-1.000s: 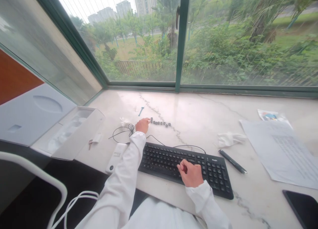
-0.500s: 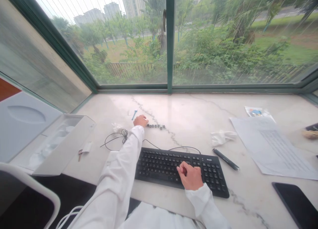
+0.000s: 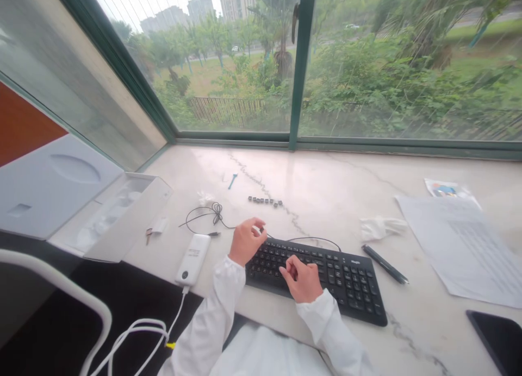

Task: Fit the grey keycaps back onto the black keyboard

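Note:
My left hand (image 3: 247,241) is over the left end of the black keyboard (image 3: 338,281), fingers loosely curved and apart, with nothing visible in it. My right hand (image 3: 302,280) is over the middle of the keys, its fingers curled together in a pinch; whatever is between them, if anything, is hidden. Several small black keycaps (image 3: 266,201) lie in a row beyond the keyboard. A thin blue tool (image 3: 232,181) rests to the left of that row.
To the left are a white power bank (image 3: 193,259), a coiled black cable (image 3: 216,213), a key (image 3: 148,235) and an open white box (image 3: 122,218). A pen (image 3: 384,264), white gloves (image 3: 382,229), printed paper (image 3: 465,245) and a phone (image 3: 497,338) lie to the right.
My left hand has drawn back from the keycap row to the keyboard's left end, exposing the row's near-left keycaps and the power bank. The right hand stays over the keys. The view has shifted.

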